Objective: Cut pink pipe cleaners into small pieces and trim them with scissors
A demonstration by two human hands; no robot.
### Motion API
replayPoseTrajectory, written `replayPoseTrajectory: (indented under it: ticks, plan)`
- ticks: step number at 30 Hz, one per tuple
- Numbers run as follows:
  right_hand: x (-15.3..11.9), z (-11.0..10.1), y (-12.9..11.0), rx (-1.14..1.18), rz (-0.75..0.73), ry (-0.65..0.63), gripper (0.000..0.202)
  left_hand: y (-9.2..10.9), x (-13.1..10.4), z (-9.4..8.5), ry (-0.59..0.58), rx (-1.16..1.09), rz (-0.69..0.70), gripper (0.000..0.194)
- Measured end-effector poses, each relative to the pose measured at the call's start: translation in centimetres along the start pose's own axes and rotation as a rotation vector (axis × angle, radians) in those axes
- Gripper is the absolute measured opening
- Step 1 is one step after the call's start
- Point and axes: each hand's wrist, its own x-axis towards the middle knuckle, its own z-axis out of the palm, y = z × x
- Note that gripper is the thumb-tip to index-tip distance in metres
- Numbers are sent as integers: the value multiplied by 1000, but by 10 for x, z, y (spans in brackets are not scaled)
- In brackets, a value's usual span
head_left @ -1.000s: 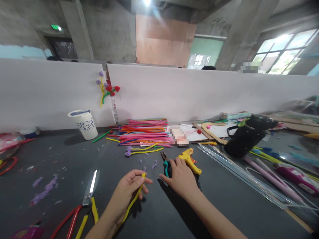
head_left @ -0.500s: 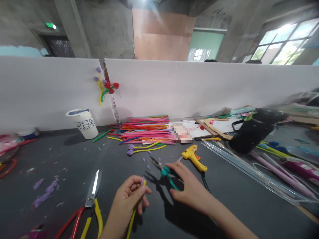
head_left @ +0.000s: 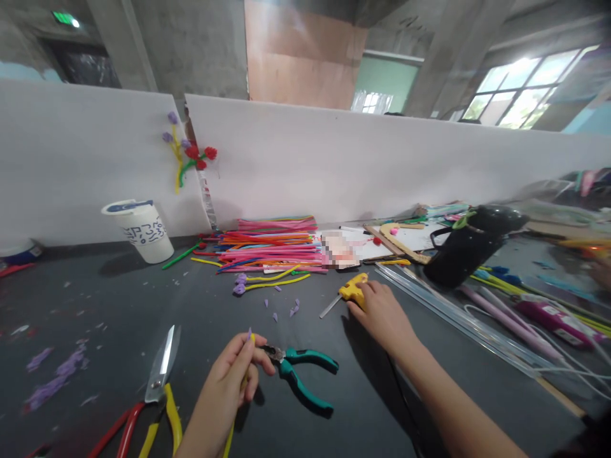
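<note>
In the head view my left hand (head_left: 233, 372) pinches a yellow pipe cleaner (head_left: 230, 439) with a small purple piece (head_left: 249, 333) at its tip. Beside its fingertips lie teal-handled pliers (head_left: 301, 375), their handles spread on the table. My right hand (head_left: 382, 315) is closed over the yellow glue gun (head_left: 352, 289), covering its handle; the nozzle end holds a metal-coloured tip pointing left. Small purple bits (head_left: 294, 308) lie between the hands. Two purple-tipped yellow stems (head_left: 267, 285) rest just behind them.
Scissors (head_left: 162, 381) with red and yellow handles lie at left, near purple scraps (head_left: 67, 375). A white cup (head_left: 143, 235), a bundle of coloured pipe cleaners (head_left: 272, 248) and a black flask (head_left: 463, 248) stand or lie farther back. Clear glue sticks (head_left: 458, 318) stretch along the right.
My right hand has let go of the pliers, now lying beside my left hand, and moved right onto the glue gun. My left hand keeps its pinch. The view has shifted slightly.
</note>
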Motion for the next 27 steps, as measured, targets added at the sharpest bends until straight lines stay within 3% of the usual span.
replayPoseTrajectory:
  ticks: [3, 7, 13, 18, 20, 22, 25, 27]
  plan:
    - [10, 13, 20, -40, 123, 4, 23, -1, -1, 1, -34, -22, 2, 26]
    - [11, 24, 23, 18, 184, 3, 24, 1, -2, 3, -127, -50, 5, 23]
    - [7, 2, 19, 282, 234, 23, 39, -2, -2, 2, -155, -67, -9, 22]
    - [-8, -26, -18, 662, 191, -111, 28, -3, 1, 1, -158, -70, -39, 24]
    - [-16, -29, -42, 1213, 233, -295, 27, -2, 1, 1, -164, -51, -46, 25]
    - [-23, -28, -64, 1503, 298, -441, 27, 0, 0, 2, -181, -24, -61, 25]
    - [-34, -21, -87, 1671, 299, -539, 14, -1, -2, 4, -242, 11, -97, 26]
    - [-41, -17, -94, 1629, 237, -524, 9, -2, -3, 5, -284, 30, -93, 26]
